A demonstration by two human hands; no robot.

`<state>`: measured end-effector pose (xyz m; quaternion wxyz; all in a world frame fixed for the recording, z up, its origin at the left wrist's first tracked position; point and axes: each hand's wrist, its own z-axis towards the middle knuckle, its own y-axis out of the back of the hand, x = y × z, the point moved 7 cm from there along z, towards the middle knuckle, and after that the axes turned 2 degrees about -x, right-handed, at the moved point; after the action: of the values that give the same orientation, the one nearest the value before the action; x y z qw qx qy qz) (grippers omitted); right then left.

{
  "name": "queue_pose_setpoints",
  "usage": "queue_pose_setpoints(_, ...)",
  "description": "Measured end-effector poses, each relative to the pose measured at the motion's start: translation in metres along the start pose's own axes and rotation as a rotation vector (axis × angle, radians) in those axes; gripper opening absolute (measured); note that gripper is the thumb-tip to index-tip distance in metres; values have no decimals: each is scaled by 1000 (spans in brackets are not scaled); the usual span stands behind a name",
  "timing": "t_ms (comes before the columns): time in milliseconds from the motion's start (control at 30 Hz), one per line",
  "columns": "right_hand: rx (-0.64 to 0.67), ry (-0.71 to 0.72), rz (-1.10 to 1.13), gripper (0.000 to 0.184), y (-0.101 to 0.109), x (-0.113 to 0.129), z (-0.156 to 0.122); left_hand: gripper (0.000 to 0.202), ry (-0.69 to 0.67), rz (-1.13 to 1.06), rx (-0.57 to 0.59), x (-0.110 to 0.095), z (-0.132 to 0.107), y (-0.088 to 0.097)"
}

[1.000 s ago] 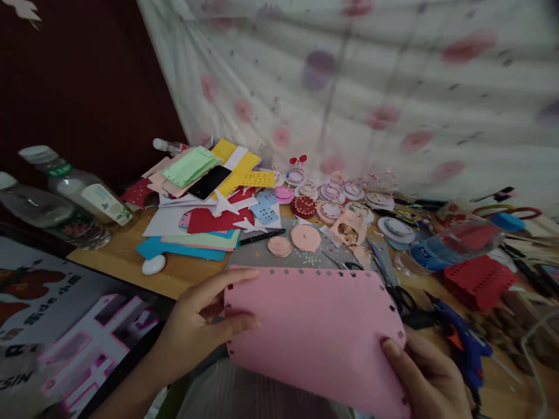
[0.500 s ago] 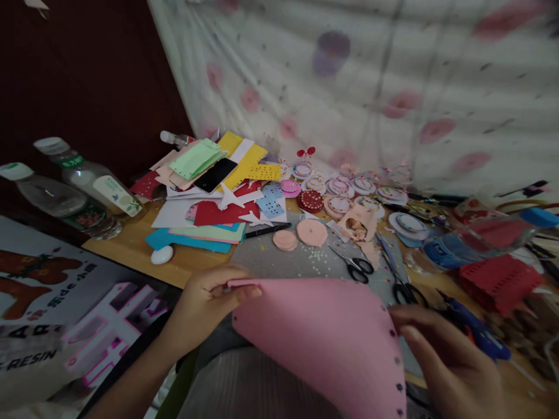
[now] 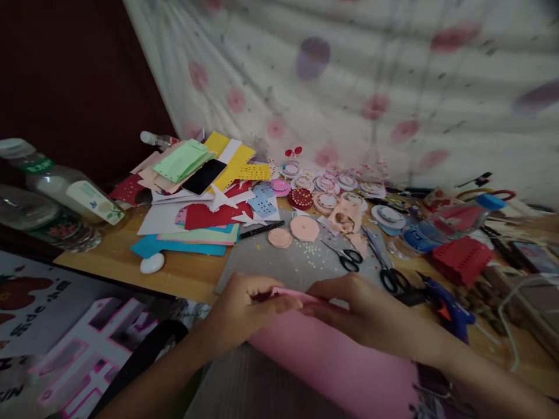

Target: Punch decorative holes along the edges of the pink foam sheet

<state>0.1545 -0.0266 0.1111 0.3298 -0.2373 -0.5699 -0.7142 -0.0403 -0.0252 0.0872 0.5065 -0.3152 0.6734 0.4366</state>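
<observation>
A pink foam sheet [image 3: 345, 372] with punched holes along its edge lies folded over at the near edge of the wooden table [image 3: 183, 273]. My left hand [image 3: 244, 311] pinches its top edge from the left. My right hand [image 3: 362, 311] has come across and grips the same edge from the right, its fingertips meeting the left hand's. Both hands are closed on the sheet. A grey mat [image 3: 283, 262] with small punched bits lies just beyond the hands.
A pile of coloured paper and foam [image 3: 196, 209] with a black phone [image 3: 204, 176] sits at the back left. Plastic bottles [image 3: 65, 189] lie far left. Two scissors [image 3: 349, 256], round decorated discs [image 3: 332, 192], a blue glue gun [image 3: 445, 302] and a red punched piece [image 3: 460, 259] crowd the right.
My right hand moved from the sheet's lower right corner up and left to its top edge, folding the pink sheet over. My left hand kept its hold. The camera view shifted slightly.
</observation>
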Motion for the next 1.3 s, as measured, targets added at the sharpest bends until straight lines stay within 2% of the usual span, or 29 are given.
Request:
queue_pose_setpoints(133,239,-26,85,30,-23,-2,4,45,26,-22,-23,13,3,5)
queue_pose_setpoints(300,767,-25,151,37,-52,11,15,45,70,-77,4,29,15,-1)
queue_pose_setpoints(367,873,-46,164,39,-54,11,20,47,137,-174,23,37,22,-3)
queue_pose_setpoints(467,906,-104,193,39,-52,2,28,49,293,-439,80,48,29,-9)
queue_pose_setpoints(533,940,-124,202,38,-53,-3,29,49,328,-506,147,48,33,-14)
queue_pose_setpoints(667,1005,-89,175,36,-60,-7,27,36,212,-158,190,35,44,-18)
queue_pose_setpoints(733,1000,-92,159,38,-63,-9,25,40,126,-11,173,26,48,-19)
queue_pose_setpoints(867,962,-150,198,41,-60,-19,21,41,-9,74,186,15,49,-18)
queue_pose_setpoints(967,982,-142,190,41,-51,-26,16,37,-19,114,184,15,43,-9)
queue_pose_setpoints(1067,971,-92,163,43,-34,-33,11,39,7,136,136,19,35,1)
queue_pose_setpoints(1200,860,0,42,45,-12,-51,-3,44,43,162,89,28,23,8)
queue_pose_setpoints(1300,696,141,-76,36,0,-61,-16,35,1,279,153,29,18,4)
